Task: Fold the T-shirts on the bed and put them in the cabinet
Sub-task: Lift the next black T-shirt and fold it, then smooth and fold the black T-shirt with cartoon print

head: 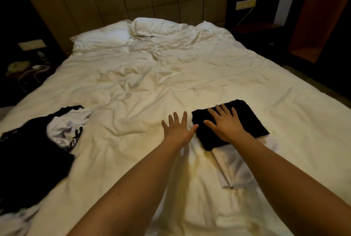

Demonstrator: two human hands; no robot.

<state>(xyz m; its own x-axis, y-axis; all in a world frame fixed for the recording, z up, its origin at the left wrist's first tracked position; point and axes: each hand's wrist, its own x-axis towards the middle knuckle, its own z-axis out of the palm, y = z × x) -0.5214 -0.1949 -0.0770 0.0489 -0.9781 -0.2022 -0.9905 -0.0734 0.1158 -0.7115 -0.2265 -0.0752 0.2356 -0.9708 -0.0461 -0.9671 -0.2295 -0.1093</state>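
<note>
A folded black T-shirt (245, 120) lies on the white bed (152, 83), right of centre, partly on top of a folded white T-shirt (233, 167). My right hand (224, 123) presses flat on the black one, fingers straight and spread. My left hand (177, 127) is flat with spread fingers just left of the black shirt, over the sheet, its thumb at the shirt's edge. A loose heap of unfolded black T-shirts (28, 159) and a crumpled white T-shirt (66, 127) lies at the bed's left edge.
Two white pillows (117, 34) rest against the padded headboard (133, 2). A nightstand with cables (24, 68) stands at the left. A dark wooden cabinet (321, 13) and a wall socket (246, 4) are at the right. More white cloth (13, 222) lies at the bottom left.
</note>
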